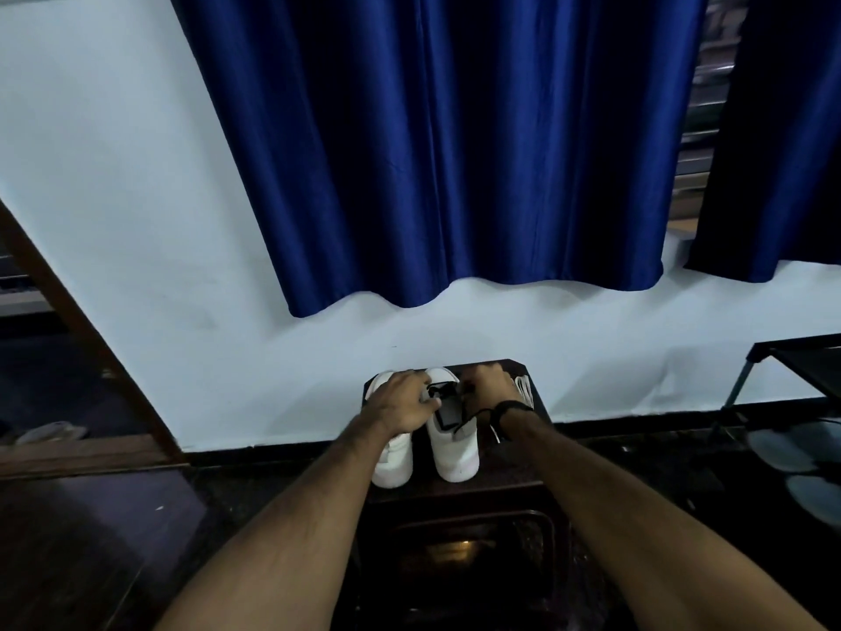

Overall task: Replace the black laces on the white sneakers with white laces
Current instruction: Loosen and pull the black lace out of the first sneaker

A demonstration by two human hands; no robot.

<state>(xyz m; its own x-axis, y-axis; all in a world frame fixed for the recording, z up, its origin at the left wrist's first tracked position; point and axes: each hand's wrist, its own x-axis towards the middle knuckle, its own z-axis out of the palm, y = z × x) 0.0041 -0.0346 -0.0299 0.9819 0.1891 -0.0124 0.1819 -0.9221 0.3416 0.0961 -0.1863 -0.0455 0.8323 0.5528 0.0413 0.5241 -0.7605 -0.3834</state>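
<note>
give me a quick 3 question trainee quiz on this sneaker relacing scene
1. True or false: both white sneakers stand on the dark stool with toes toward the camera.
2. Which sneaker is being worked on by both hands? A) the one on the person's left B) the one on the person's right C) neither
3. Fill in: the white laces lie on the stool to the person's ____ of the sneakers.

Key
1. True.
2. B. The left hand and right hand meet over the right sneaker, where the black lace hangs loose.
3. right
</note>
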